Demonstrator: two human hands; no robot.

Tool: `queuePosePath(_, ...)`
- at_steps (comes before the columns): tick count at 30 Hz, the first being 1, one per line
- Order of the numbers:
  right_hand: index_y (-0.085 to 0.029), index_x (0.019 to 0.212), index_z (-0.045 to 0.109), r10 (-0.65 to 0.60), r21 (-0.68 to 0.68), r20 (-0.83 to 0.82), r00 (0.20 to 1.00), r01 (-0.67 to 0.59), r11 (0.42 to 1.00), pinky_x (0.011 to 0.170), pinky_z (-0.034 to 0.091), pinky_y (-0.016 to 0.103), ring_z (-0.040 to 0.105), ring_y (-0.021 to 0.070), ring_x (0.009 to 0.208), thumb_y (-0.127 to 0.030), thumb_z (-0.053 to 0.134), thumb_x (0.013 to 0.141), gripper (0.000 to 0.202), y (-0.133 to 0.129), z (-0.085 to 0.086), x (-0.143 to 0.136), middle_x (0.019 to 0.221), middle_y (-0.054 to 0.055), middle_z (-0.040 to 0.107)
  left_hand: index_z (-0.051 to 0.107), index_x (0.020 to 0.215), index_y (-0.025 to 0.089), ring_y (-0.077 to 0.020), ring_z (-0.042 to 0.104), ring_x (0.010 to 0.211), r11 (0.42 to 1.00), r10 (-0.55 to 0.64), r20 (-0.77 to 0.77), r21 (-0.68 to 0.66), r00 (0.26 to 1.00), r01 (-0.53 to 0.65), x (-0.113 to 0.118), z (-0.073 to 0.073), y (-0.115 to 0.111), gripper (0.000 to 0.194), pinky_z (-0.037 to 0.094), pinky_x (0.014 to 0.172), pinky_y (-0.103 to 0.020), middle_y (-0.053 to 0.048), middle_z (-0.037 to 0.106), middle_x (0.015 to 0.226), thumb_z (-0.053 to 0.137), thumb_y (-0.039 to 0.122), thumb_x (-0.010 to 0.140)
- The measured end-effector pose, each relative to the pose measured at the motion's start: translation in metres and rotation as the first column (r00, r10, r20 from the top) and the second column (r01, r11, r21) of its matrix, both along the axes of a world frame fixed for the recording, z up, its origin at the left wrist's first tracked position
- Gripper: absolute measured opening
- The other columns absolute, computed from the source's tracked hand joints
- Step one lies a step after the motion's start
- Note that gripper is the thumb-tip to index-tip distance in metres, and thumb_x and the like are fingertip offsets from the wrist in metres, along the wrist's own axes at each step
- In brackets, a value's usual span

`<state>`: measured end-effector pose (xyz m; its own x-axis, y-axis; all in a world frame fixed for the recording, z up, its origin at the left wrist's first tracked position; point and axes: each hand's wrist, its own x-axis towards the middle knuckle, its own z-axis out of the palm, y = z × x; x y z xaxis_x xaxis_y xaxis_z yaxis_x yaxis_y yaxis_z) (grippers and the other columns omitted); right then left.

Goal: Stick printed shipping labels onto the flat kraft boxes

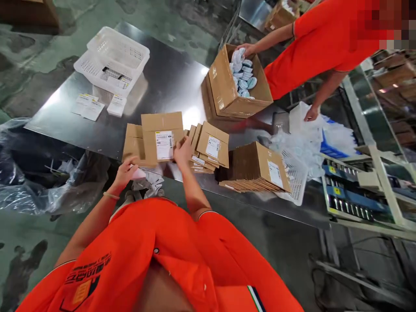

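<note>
Near the table's front edge, my left hand (124,175) pinches a small pale pink slip (139,173). My right hand (183,151) grips the right edge of a flat cardboard box (149,141) with a white printed label (164,145) on its front. Partly behind that box, on its left, is another brown cardboard box (132,141). Just right of my right hand lean several flat labelled boxes (214,145), overlapping one another. Farther right stands a thick row of folded cardboard boxes (271,167), the front one labelled.
White plastic baskets (139,54) and label stacks (116,105) sit on the metal table (169,78). A co-worker's hand (247,48) reaches into an open carton (227,93) of round pale packets. Plastic bags (295,145) and a white basket (300,182) lie at right.
</note>
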<state>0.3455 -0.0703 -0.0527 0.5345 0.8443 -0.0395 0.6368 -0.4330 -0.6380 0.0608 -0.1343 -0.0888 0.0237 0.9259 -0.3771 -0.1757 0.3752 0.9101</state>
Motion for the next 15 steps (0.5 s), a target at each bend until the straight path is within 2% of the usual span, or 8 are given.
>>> queuePosePath(4, -0.015, 0.148, 0.052, -0.162, 0.107, 0.205, 0.965, 0.143, 0.984, 0.11, 0.053, 0.055, 0.064, 0.0329, 0.129, -0.035, 0.041, 0.103, 0.05, -0.022, 0.048, 0.117, 0.135, 0.021, 0.065, 0.083, 0.095, 0.017, -0.0195, 0.063, 0.075, 0.997, -0.082, -0.028, 0.015, 0.996, 0.082, 0.001, 0.005, -0.014, 0.048, 0.051, 0.069, -0.029, -0.005, 0.075, 0.083, 0.097, 0.045, 0.059)
queuePosePath(7, -0.016, 0.145, 0.058, -0.241, 0.072, 0.297, 0.924, 0.23, 0.971, 0.106, 0.054, 0.058, 0.064, 0.0356, 0.129, -0.035, 0.044, 0.103, 0.048, -0.033, 0.062, 0.145, 0.138, 0.025, 0.062, 0.083, 0.106, 0.018, -0.0204, 0.067, 0.077, 0.994, -0.102, 0.04, -0.021, 0.994, 0.103, 0.003, 0.009, -0.027, 0.065, 0.055, 0.073, -0.031, -0.005, 0.077, 0.089, 0.102, 0.033, 0.046)
queuePosePath(9, -0.019, 0.14, 0.064, -0.125, 0.063, 0.29, 0.949, 0.111, 0.992, 0.107, 0.053, 0.057, 0.061, 0.0354, 0.133, -0.033, 0.051, 0.101, 0.043, -0.04, 0.055, 0.115, 0.142, 0.024, 0.061, 0.081, 0.113, 0.02, -0.0202, 0.068, 0.079, 0.999, -0.044, 0.095, -0.024, 0.995, 0.046, 0.007, 0.013, -0.035, 0.071, 0.056, 0.075, -0.031, -0.004, 0.078, 0.093, 0.102, 0.028, 0.045)
queuePosePath(11, -0.02, 0.126, 0.072, 0.22, 0.038, 0.134, 0.966, -0.227, 0.973, 0.106, 0.054, 0.05, 0.062, 0.0324, 0.131, -0.032, 0.063, 0.095, 0.034, -0.05, 0.036, 0.056, 0.136, 0.019, 0.066, 0.081, 0.113, 0.02, -0.0198, 0.068, 0.08, 0.998, 0.047, 0.155, -0.041, 0.987, -0.041, 0.01, 0.016, -0.04, 0.069, 0.056, 0.076, -0.032, -0.004, 0.078, 0.094, 0.101, 0.028, 0.047)
queuePosePath(12, -0.02, 0.114, 0.076, 0.456, 0.015, -0.039, 0.889, -0.456, 0.89, 0.102, 0.055, 0.045, 0.065, 0.0299, 0.123, -0.031, 0.069, 0.091, 0.027, -0.057, 0.024, 0.022, 0.126, 0.015, 0.07, 0.081, 0.111, 0.02, -0.0202, 0.069, 0.081, 0.994, 0.1, 0.184, -0.058, 0.978, -0.091, 0.01, 0.016, -0.04, 0.067, 0.056, 0.077, -0.033, -0.005, 0.078, 0.094, 0.101, 0.029, 0.048)
queuePosePath(13, -0.02, 0.104, 0.077, 0.644, 0.004, -0.255, 0.721, -0.665, 0.747, 0.096, 0.057, 0.04, 0.067, 0.0272, 0.114, -0.03, 0.073, 0.087, 0.021, -0.064, 0.011, -0.011, 0.115, 0.011, 0.073, 0.081, 0.109, 0.019, -0.0208, 0.069, 0.082, 0.986, 0.157, 0.207, -0.081, 0.966, -0.143, 0.009, 0.015, -0.039, 0.064, 0.056, 0.078, -0.033, -0.005, 0.078, 0.093, 0.101, 0.03, 0.048)
queuePosePath(14, -0.02, 0.095, 0.077, 0.713, 0.022, -0.444, 0.542, -0.789, 0.614, 0.09, 0.057, 0.036, 0.068, 0.0248, 0.104, -0.027, 0.076, 0.083, 0.014, -0.071, -0.001, -0.041, 0.104, 0.006, 0.074, 0.081, 0.105, 0.019, -0.0212, 0.069, 0.084, 0.973, 0.223, 0.218, -0.111, 0.95, -0.203, 0.006, 0.014, -0.037, 0.061, 0.056, 0.079, -0.034, -0.005, 0.078, 0.093, 0.101, 0.03, 0.049)
queuePosePath(15, -0.019, 0.084, 0.075, 0.716, 0.038, -0.543, 0.439, -0.839, 0.543, 0.084, 0.056, 0.033, 0.067, 0.0225, 0.094, -0.024, 0.076, 0.08, 0.007, -0.077, -0.012, -0.066, 0.091, 0.003, 0.073, 0.08, 0.103, 0.019, -0.0211, 0.069, 0.084, 0.951, 0.298, 0.213, -0.149, 0.931, -0.27, 0.002, 0.011, -0.034, 0.058, 0.056, 0.079, -0.034, -0.005, 0.077, 0.092, 0.1, 0.03, 0.05)
